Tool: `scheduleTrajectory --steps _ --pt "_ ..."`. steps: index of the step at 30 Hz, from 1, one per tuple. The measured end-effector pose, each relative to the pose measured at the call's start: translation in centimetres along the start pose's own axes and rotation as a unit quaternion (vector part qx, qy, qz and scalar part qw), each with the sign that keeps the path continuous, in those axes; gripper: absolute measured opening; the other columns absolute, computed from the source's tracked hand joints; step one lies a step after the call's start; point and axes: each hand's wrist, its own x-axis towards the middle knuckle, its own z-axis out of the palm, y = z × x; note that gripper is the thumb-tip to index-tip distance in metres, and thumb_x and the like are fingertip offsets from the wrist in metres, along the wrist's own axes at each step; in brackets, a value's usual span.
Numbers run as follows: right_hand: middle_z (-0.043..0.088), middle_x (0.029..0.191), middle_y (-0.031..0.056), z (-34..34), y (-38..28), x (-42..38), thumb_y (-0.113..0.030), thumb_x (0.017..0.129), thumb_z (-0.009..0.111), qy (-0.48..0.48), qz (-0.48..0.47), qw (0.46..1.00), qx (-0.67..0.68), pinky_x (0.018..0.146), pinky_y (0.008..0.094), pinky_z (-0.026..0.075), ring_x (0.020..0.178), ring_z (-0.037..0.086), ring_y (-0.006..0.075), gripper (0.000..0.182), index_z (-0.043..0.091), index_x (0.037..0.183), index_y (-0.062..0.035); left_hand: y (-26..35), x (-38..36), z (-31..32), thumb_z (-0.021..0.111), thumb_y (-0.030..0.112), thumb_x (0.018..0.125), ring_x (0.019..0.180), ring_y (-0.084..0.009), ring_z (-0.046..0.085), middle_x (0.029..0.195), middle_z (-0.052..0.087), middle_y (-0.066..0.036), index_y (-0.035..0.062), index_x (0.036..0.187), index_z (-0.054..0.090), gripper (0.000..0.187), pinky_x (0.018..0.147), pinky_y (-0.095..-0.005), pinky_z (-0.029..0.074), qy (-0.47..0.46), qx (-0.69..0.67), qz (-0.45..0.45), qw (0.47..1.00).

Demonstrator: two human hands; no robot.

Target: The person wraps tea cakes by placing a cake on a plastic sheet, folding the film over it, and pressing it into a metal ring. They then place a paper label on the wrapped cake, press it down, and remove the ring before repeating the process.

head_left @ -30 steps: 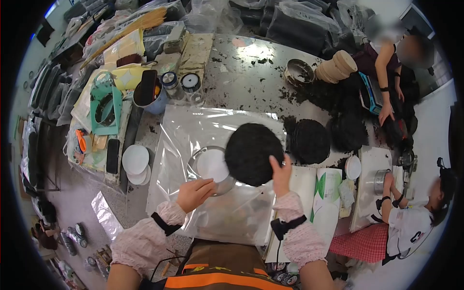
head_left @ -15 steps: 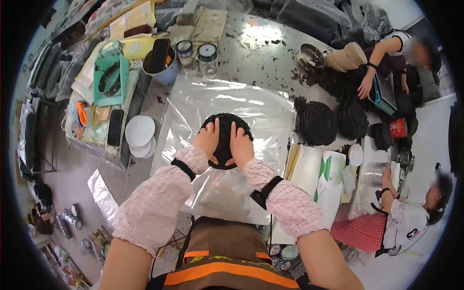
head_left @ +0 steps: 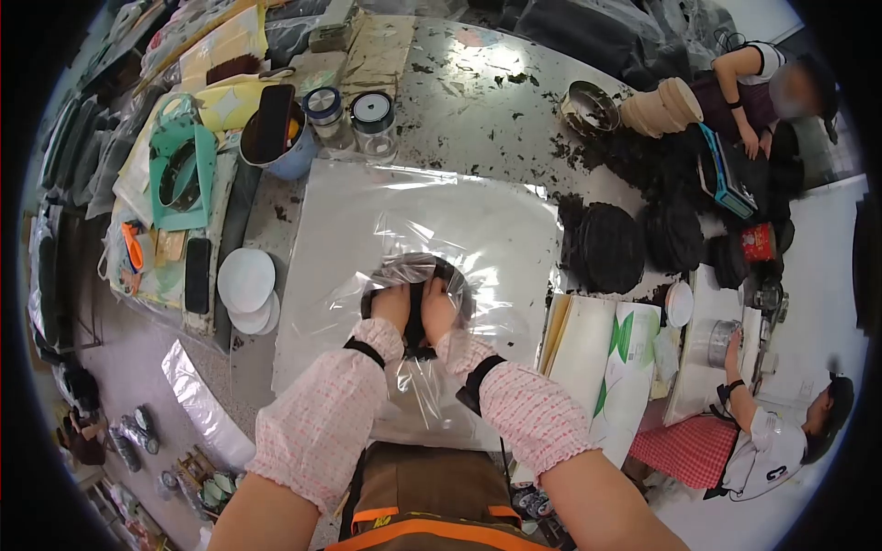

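Observation:
A round, black, dark-fibred cake [head_left: 418,321] lies at the middle of the worktop, partly wrapped in a clear plastic sheet [head_left: 406,268]. The sheet's edges are pulled up and inward over the cake. At its left side, my left hand [head_left: 393,308] is closed on the film, its fingertips partly hidden by the folds. Close beside it, my right hand [head_left: 438,310] grips the film over the cake's right part. Both wrists wear black bands over pink patterned sleeves.
Stacks of black round cakes [head_left: 606,248] stand to the right, near rolled packaging [head_left: 627,358]. Two lidded jars [head_left: 372,124] and a blue bucket [head_left: 280,151] sit at the back left. White discs [head_left: 246,280] lie at left. Two people work on the right.
My hands have moved from resting on top of the bare cake to gripping the plastic, which now folds up over it. The view has shifted slightly.

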Motion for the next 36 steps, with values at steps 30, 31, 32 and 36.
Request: scheduleTrajectory --steps 30,31,32,36 --pt "0.039 0.141 0.0389 -0.4 41.9 -1.0 -0.055 0.081 0.074 0.124 0.624 0.702 0.32 0.112 0.0464 0.034 0.132 0.042 0.0454 0.104 0.031 0.141 0.0184 -0.6 4.9 -16.5 0.065 0.037 0.092 0.12 -0.029 0.058 0.129 0.062 -0.009 0.0204 0.13 0.064 0.041 0.104 -0.0415 0.044 -0.069 -0.353 0.344 0.867" --pt "0.04 0.141 0.0386 0.1 41.9 -0.2 -0.056 0.079 0.076 0.07 0.641 0.695 0.319 0.111 0.0459 0.035 0.132 0.043 0.0453 0.107 0.03 0.141 0.0179 -1.5 6.3 -15.8 0.062 0.036 0.096 0.118 -0.0275 0.06 0.122 0.066 -0.011 0.0127 0.132 0.063 0.043 0.103 -0.0373 0.045 -0.127 -0.444 0.343 0.818" --pt "0.041 0.14 0.0383 0.2 41.2 1.3 -0.057 0.078 0.077 0.015 0.654 0.686 0.318 0.11 0.0453 0.036 0.131 0.044 0.0451 0.109 0.03 0.142 0.0174 -2.1 7.5 -14.9 0.062 0.036 0.096 0.117 -0.0264 0.061 0.121 0.067 -0.012 0.0097 0.132 0.062 0.044 0.103 -0.0367 0.045 -0.187 -0.528 0.29 0.776" --pt "0.061 0.129 0.0194 4.1 40.9 1.7 -0.056 0.07 0.084 0.161 0.582 0.535 0.591 0.097 0.0397 0.048 0.117 0.059 0.031 0.101 0.047 0.135 0.0116 -4.2 10.8 -10.7 0.059 0.033 0.099 0.108 -0.0216 0.065 0.115 0.069 -0.013 -0.0005 0.129 0.061 0.044 0.099 -0.035 0.049 -0.285 -0.721 0.109 0.622"
